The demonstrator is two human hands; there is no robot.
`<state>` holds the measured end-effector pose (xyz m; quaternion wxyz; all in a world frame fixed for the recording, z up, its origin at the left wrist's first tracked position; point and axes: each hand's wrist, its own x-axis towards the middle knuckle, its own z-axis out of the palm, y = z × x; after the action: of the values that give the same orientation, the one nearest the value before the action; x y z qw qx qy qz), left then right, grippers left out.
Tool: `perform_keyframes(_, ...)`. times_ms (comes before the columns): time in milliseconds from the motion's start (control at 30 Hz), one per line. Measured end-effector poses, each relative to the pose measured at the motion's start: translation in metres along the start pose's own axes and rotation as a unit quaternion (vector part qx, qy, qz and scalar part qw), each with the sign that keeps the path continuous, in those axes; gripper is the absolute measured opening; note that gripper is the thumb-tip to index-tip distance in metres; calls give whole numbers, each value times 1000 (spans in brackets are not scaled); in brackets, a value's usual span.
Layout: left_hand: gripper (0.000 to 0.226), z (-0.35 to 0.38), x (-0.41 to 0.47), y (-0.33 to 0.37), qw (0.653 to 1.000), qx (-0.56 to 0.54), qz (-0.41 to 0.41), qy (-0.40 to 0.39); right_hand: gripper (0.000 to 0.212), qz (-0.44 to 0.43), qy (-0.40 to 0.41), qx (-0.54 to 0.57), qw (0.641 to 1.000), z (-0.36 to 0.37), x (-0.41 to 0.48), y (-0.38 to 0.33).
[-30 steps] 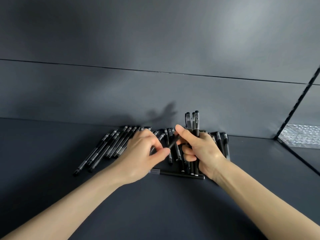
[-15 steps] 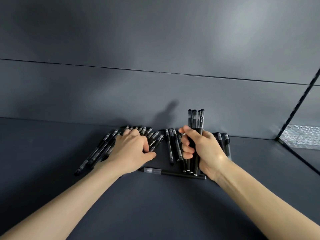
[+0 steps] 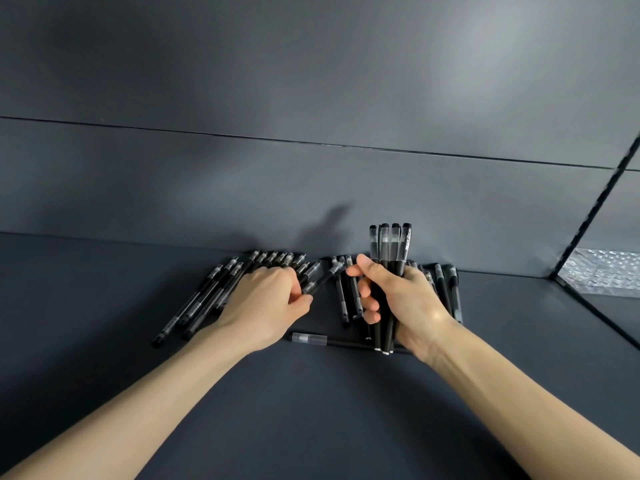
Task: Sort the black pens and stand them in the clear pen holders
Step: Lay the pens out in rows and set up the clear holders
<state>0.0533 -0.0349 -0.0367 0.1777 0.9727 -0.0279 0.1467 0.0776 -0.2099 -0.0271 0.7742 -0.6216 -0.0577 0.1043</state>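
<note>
- The right grip (image 3: 408, 299), a bare hand, is clenched round a bundle of pens (image 3: 391, 244), with the thumb across the front and the fingers curled round the barrels.
- The bundle stands upright, its long axis near vertical. Four caps show side by side above the hand, and the lower ends touch the dark surface (image 3: 311, 410).
- The left grip (image 3: 266, 303), also bare, lies over the pens on the surface. Its thumb and fingertips pinch the near end of one pen (image 3: 322, 278).
- That pen is slanted, its far end pointing up and to the right, toward the right thumb.
- A fan of pens (image 3: 207, 296) lies flat to the left. Their long axes run from near-left to far-right, and their far ends reach close to the wall (image 3: 311, 168).
- A few pens (image 3: 343, 296) lie between the hands and point almost straight away from the person.
- More pens (image 3: 450, 289) lie behind the right hand, also pointing to the wall.
- One crosswise pen (image 3: 308, 338) lies nearest the person, its long axis left to right and its clear cap at the left. Its other end passes under the bundle.
</note>
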Motion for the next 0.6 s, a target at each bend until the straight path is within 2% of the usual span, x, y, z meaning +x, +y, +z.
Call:
perform_keyframes(100,21,3,2,-6,998,56,27,-9,23,3,-3,3,1000,0,0,0)
perform_keyframes(167,26,2,3,-7,999,44,22,-21,22,3,-4,4,1000,0,-1,0)
perform_keyframes(233,29,0,5,-10,1000,21,5,1,22,1,-5,2,1000,0,-1,0)
perform_keyframes(300,26,-1,9,-14,999,47,-5,18,22,-1,-6,3,1000,0,-1,0)
perform_keyframes(600,35,1,13,-18,989,129,-40,-57,21,-7,-8,4,1000,1,0,0)
